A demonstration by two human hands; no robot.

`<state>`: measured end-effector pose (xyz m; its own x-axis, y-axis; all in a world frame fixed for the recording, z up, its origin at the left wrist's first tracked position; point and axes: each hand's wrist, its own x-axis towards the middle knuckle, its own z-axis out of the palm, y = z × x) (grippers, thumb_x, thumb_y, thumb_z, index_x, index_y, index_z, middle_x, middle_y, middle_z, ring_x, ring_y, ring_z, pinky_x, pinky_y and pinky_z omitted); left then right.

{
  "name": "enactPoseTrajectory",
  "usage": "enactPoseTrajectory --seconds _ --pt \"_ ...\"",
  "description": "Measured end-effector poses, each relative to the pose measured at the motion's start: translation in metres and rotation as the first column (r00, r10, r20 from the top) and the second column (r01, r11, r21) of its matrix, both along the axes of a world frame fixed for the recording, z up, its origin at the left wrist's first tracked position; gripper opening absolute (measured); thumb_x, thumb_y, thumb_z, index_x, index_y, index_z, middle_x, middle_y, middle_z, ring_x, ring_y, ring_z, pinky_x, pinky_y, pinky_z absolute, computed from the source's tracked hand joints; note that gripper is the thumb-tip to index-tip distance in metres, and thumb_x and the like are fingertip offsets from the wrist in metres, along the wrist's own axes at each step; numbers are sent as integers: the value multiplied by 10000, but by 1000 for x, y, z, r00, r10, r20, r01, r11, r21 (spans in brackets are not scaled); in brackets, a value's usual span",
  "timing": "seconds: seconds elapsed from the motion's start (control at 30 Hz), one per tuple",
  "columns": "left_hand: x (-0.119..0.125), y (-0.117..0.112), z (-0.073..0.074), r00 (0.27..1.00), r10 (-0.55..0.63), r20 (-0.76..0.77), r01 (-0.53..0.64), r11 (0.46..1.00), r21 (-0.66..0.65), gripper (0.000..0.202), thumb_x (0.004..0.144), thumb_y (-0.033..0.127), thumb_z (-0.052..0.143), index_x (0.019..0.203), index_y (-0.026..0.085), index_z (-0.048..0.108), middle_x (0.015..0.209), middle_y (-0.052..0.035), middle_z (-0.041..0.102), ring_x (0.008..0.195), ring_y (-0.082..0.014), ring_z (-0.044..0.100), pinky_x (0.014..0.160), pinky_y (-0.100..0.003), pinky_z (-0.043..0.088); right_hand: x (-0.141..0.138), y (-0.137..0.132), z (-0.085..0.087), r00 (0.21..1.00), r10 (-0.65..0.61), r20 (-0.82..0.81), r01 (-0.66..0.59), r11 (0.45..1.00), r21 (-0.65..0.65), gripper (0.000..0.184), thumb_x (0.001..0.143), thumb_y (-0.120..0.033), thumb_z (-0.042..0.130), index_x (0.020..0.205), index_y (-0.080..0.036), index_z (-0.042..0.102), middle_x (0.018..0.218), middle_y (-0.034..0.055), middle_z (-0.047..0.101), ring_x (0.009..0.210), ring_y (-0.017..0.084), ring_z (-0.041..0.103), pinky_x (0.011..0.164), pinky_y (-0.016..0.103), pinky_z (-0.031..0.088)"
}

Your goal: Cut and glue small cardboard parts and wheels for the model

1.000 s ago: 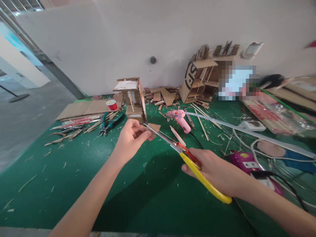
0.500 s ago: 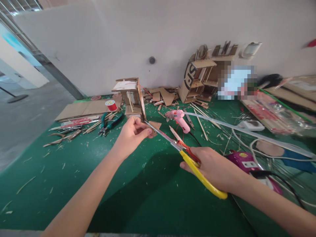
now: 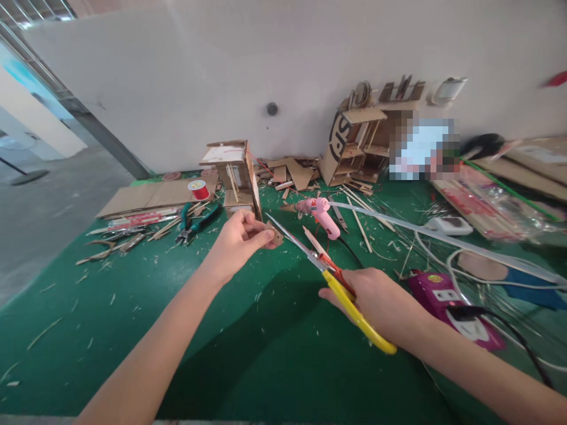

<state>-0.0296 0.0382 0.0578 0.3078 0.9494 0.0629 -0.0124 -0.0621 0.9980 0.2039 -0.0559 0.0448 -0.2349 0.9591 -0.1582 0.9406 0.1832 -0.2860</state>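
Note:
Pinched in the fingers of my left hand [image 3: 241,242] is a small piece of brown cardboard [image 3: 277,236], mostly covered by the thumb. My right hand [image 3: 376,301] is wrapped round the scissors [image 3: 361,321], which have yellow and orange-red handles. Their blades look closed, with the tips at the edge of the cardboard piece. Behind my left hand stands a small cardboard structure [image 3: 225,153] with thin sticks in it. A pink hot glue gun [image 3: 325,218] lies beyond the scissors, a long clear glue stick running out of its back.
Green-handled pliers [image 3: 201,221] and a red thread spool [image 3: 199,190] lie at the left. Cardboard scraps [image 3: 296,172] and a cardboard shelf [image 3: 354,141] stand along the wall. A purple power strip [image 3: 452,307] with cables sits by my right forearm. Shavings dot the green table [image 3: 133,330].
A corner of cardboard that stuck out past the blades has come off the piece, and a scrap now shows by the glue gun's nozzle. The scissors have closed.

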Motion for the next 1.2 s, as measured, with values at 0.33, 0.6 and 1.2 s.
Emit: enactPoseTrajectory --seconds 0.33,0.6,1.2 --pt "-7 7 -13 994 -26 -103 32 998 54 334 800 291 703 933 202 409 780 7 685 730 -154 699 723 -316 580 -9 5 9 985 -114 -132 116 993 9 523 883 -667 414 610 -222 442 563 4 561 461 132 486 457 252 296" --pt "-27 20 -34 802 -236 -549 197 972 -131 161 834 299 596 881 193 484 834 -38 672 757 -181 677 665 -327 573 3 9 -8 980 -197 23 197 980 5 499 818 -695 484 715 -214 571 642 56 639 558 225 607 489 291 327" --pt "-30 33 -35 555 -60 -830 293 947 128 248 850 321 498 872 209 718 961 -58 679 772 -185 660 718 -292 493 -8 8 -18 948 -131 289 75 977 199 245 949 -351 513 990 -133 618 931 116 693 792 273 705 556 333 504"
